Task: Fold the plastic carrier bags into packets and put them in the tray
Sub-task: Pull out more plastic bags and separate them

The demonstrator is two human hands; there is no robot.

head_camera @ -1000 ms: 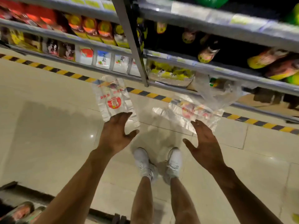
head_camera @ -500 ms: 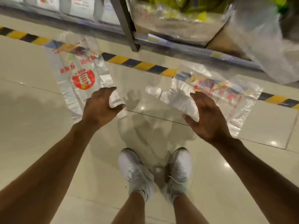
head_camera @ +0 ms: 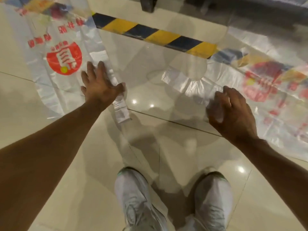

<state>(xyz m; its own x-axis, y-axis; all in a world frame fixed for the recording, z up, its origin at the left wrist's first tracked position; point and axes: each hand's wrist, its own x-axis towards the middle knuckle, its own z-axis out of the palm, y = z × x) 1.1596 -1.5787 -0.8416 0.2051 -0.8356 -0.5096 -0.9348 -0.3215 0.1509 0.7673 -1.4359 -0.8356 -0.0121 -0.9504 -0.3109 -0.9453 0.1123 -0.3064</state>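
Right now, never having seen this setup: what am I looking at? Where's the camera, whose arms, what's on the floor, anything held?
There is no machine here. A person works with bare hands, and the single picture comes from a camera worn on their head. It looks down past their arms to their white shoes.

On the tiled floor lie two clear plastic carrier bags, spread flat near a strip of yellow-and-black tape.

The left bag has a round red print. The left hand rests on its near right edge with fingers straight, touching rather than gripping.

The right bag has a multicoloured print. The right hand curls over its near end, and blur hides whether it actually grips the plastic.

Neither bag looks folded yet.
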